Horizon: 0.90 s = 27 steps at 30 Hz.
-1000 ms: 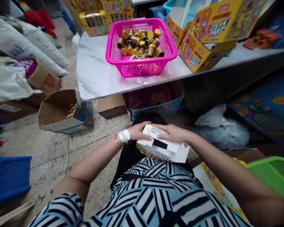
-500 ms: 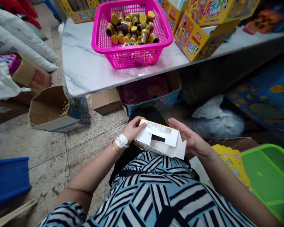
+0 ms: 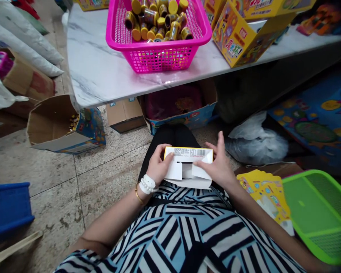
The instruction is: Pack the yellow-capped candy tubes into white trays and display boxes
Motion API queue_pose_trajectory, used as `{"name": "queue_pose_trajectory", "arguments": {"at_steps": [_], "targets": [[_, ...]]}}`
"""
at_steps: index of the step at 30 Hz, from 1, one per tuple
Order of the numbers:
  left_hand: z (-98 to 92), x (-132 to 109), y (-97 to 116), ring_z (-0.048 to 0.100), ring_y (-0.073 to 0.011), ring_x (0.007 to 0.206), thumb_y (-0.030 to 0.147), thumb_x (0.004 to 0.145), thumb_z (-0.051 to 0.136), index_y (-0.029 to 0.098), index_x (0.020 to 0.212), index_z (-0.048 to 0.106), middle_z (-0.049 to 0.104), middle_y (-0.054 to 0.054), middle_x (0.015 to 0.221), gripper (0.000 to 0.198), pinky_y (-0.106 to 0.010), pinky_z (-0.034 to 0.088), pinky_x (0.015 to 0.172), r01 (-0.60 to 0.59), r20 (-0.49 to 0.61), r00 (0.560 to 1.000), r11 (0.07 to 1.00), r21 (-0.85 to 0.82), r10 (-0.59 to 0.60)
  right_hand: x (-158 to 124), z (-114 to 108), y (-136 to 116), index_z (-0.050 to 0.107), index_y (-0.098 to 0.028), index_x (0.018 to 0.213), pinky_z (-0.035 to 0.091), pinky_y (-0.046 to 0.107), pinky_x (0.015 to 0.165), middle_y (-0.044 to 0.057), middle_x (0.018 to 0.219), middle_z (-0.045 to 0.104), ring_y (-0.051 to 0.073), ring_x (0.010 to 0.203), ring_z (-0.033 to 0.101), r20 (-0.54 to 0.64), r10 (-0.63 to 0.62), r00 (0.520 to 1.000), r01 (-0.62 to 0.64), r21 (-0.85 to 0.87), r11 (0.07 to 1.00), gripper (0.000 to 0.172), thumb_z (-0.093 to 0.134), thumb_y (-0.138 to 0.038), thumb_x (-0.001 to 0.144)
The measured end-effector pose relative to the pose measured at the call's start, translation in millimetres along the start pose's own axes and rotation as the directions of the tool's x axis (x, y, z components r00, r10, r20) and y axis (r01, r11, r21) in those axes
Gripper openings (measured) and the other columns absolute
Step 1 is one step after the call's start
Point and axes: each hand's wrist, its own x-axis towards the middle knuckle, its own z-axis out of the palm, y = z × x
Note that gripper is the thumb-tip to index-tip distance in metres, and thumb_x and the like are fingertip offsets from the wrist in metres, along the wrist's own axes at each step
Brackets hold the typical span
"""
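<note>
Small carton point(image 3: 189, 154): over lap point(image 3: 174, 137), between both hands, long axis running left to right. Open side facing near, long flap point(image 3: 189, 183) extending toward body. Left grip: left hand point(image 3: 159, 167) closed on carton's left end, thumb across printed panel. Right grip: right hand point(image 3: 220, 168) spread wide, thumb on right flap point(image 3: 204, 169), fingers pointing far. Both hands touching carton; neither nearer. Pink basket point(image 3: 159, 46): farther off, on desk point(image 3: 92, 57), well apart from carton.

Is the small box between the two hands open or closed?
Open: the box shows a gap between its side flaps, and the long flap near the shirt is not closed.
</note>
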Motion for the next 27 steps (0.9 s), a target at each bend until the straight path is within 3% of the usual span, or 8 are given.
{"name": "queue_pose_trajectory", "arguments": {"at_steps": [3,7,9,11,13,16,21,27], "targets": [[-2.3,1,-5,0.063,-0.0201,0.098,0.033,0.087,0.061,0.022,0.113,0.056,0.066,-0.005,0.107,0.029,-0.033,0.052,0.085,-0.053,-0.101,0.993,0.991,0.125,0.066,-11,11,9,-0.005,-0.028,0.159,0.049,0.048,0.103,0.015,0.141,0.054,0.027,0.121,0.06,-0.092,-0.093,0.991,0.103,0.116,0.988,0.103,0.064,-0.046,0.086],[-1.7,0,-6,0.06,-0.0229,0.108,0.027,0.087,0.06,0.021,0.113,0.056,0.064,-0.007,0.112,0.027,-0.037,0.049,0.094,-0.093,-0.179,0.974,0.969,0.229,0.136,-27,1,16,0.008,-0.023,0.16,0.031,0.053,0.118,0.015,0.165,0.019,0.032,0.15,0.025,0.116,-0.299,0.947,0.283,0.141,0.949,0.094,0.047,-0.07,0.089],[0.6,-2,-4,0.059,-0.023,0.113,0.024,0.088,0.058,0.021,0.117,0.056,0.064,-0.008,0.117,0.029,-0.038,0.047,0.098,-0.12,-0.169,0.972,0.966,0.231,0.161,-33,-13,13,0.029,-0.023,0.156,0.025,0.057,0.12,0.01,0.168,0.001,0.037,0.153,0.009,0.231,-0.344,0.91,0.324,0.121,0.938,0.099,0.051,-0.082,0.078],[2.9,-4,-2,0.058,-0.0224,0.115,0.022,0.089,0.057,0.022,0.12,0.056,0.063,-0.007,0.121,0.032,-0.038,0.046,0.1,-0.148,-0.149,0.972,0.966,0.21,0.182,-38,-27,7,0.059,-0.026,0.135,0.023,0.061,0.12,0.002,0.169,-0.004,0.04,0.153,0.005,0.263,-0.385,0.884,0.367,0.116,0.923,0.08,0.051,-0.081,0.078],[4.2,-4,1,0.058,-0.0217,0.115,0.021,0.089,0.056,0.023,0.121,0.058,0.064,-0.006,0.122,0.032,-0.037,0.045,0.102,-0.18,-0.13,0.97,0.966,0.187,0.205,-43,-36,1,0.071,-0.029,0.111,0.023,0.064,0.119,-0.002,0.168,0.011,0.039,0.152,0.012,0.219,-0.451,0.865,0.429,0.141,0.892,0.054,0.047,-0.071,0.088],[4.2,-1,3,0.059,-0.0207,0.113,0.017,0.088,0.056,0.023,0.113,0.067,0.066,-0.005,0.116,0.027,-0.037,0.044,0.105,-0.21,-0.125,0.964,0.962,0.177,0.233,-53,-41,-1,0.068,-0.04,0.115,0.025,0.068,0.117,-0.002,0.145,0.055,0.034,0.142,0.041,0.077,-0.577,0.813,0.574,0.063,0.817,0.026,0.055,-0.046,0.094],[4.4,4,3,0.061,-0.0195,0.104,0.016,0.086,0.058,0.022,0.09,0.076,0.066,-0.006,0.104,0.019,-0.036,0.047,0.1,-0.182,-0.119,0.973,0.974,0.133,0.198,-60,-34,6,0.054,-0.053,0.135,0.02,0.07,0.118,-0.007,0.124,0.07,0.035,0.133,0.05,0.131,-0.666,0.735,0.649,-0.42,0.634,0.052,0.066,-0.031,0.089],[6.7,2,2,0.061,-0.0196,0.104,0.019,0.087,0.059,0.022,0.092,0.077,0.066,-0.006,0.105,0.019,-0.035,0.048,0.099,-0.149,-0.132,0.978,0.983,0.11,0.163,-41,-9,-1,0.03,-0.025,0.157,0.023,0.064,0.119,0.01,0.149,0.051,0.041,0.137,0.045,0.346,-0.586,0.733,0.678,-0.447,0.583,0.08,0.064,-0.05,0.089]]}}
